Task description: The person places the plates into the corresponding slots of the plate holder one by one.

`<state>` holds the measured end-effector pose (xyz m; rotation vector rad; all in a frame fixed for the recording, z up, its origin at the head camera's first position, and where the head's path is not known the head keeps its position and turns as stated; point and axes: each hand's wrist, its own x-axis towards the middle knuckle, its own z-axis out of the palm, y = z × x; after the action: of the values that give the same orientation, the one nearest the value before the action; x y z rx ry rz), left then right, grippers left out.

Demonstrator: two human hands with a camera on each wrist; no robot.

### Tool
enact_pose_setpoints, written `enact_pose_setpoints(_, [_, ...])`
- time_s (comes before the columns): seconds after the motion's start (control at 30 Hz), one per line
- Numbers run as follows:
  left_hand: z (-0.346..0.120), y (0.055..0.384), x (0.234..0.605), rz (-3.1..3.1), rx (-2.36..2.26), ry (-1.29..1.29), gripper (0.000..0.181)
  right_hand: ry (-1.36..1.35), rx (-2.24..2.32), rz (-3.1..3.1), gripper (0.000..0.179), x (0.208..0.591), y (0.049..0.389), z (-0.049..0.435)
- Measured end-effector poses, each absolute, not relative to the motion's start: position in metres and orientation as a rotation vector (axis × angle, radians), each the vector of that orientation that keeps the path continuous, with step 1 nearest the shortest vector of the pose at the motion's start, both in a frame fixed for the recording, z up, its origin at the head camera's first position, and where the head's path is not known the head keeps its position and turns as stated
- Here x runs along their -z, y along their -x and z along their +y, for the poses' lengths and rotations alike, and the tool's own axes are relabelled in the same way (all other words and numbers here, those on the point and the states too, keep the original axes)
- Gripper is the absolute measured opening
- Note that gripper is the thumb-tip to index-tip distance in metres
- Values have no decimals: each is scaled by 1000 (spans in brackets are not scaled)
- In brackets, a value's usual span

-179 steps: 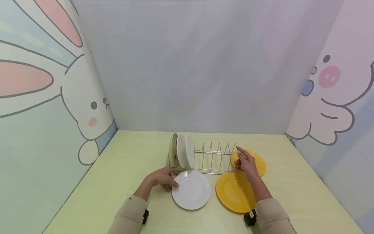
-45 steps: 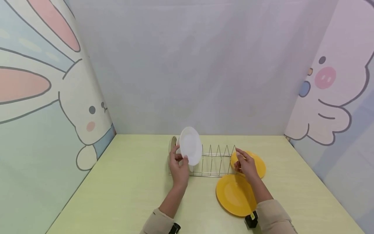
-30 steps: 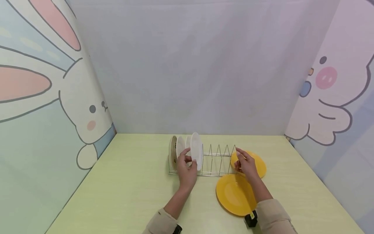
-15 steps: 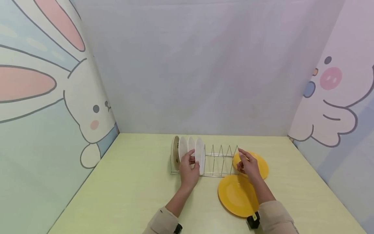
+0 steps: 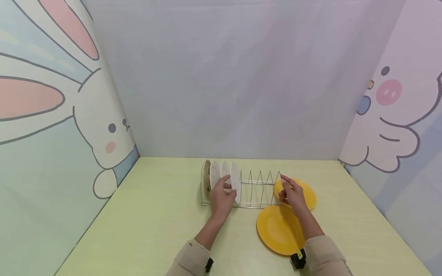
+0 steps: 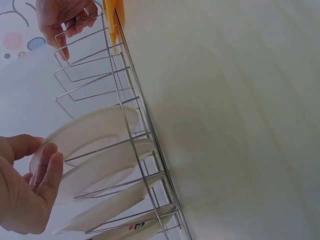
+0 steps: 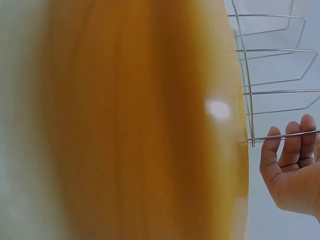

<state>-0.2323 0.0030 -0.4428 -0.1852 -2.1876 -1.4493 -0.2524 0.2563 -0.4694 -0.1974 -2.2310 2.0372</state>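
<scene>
Left hand point(image 5: 221, 197) pinches plate point(image 5: 235, 172) edge; rack point(image 5: 252, 207) open rightward.

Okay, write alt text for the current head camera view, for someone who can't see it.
A person's left hand pinches a white plate standing in a wire rack while the right hand grips the rack's right end. Two more white plates and a beige dish stand further left; one yellow plate lies in front of the rack, another beside its right end.
</scene>
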Motion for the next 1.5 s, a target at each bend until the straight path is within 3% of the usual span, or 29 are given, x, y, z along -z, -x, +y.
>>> enact_pose_setpoints(0.47, [7, 234, 446, -2251, 1359, 138, 42, 208, -1998, -2252, 48, 468, 254, 256])
enact_pose_setpoints(0.83, [-14, 217, 428, -2293, 1475, 103, 43, -17, -1284, -2527, 50, 458, 237, 250])
enact_pose_setpoints(1.5, [-70, 203, 429, -2254, 1643, 475, 43, -204, -1202, -2698, 57, 453, 177, 254])
